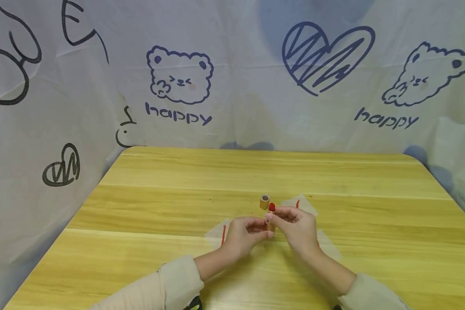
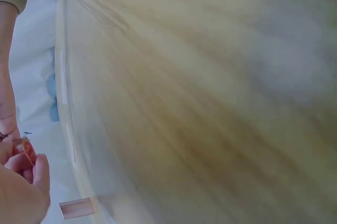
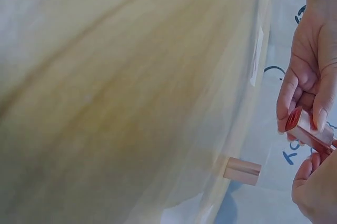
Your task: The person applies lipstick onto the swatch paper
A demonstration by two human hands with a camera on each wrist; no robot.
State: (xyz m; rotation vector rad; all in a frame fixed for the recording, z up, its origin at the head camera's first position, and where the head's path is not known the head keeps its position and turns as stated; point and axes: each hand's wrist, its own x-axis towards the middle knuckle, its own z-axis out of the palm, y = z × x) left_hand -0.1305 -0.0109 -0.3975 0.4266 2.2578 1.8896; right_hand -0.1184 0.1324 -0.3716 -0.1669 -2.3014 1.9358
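Observation:
A lipstick with a red tip [image 1: 271, 207] and a gold-coloured tube [image 3: 315, 133] stands upright between the two hands, tip up. My left hand [image 1: 242, 236] pinches the lower part of the tube between thumb and fingers. Higher up, just under the red tip, my right hand [image 1: 301, 228] grips it with thumb and fingers. The lipstick's gold cap [image 1: 265, 202] stands on the table right behind it, its round opening facing up. Fingers hide much of the tube in the head view.
Pieces of pale paper with red strokes lie on the wooden table [image 1: 159, 206]: one left of the hands [image 1: 215, 235], one behind the right hand [image 1: 308, 206], and one beside the right wrist [image 1: 328, 246]. White cloth with drawings [image 1: 248, 99] surrounds the table's back and left.

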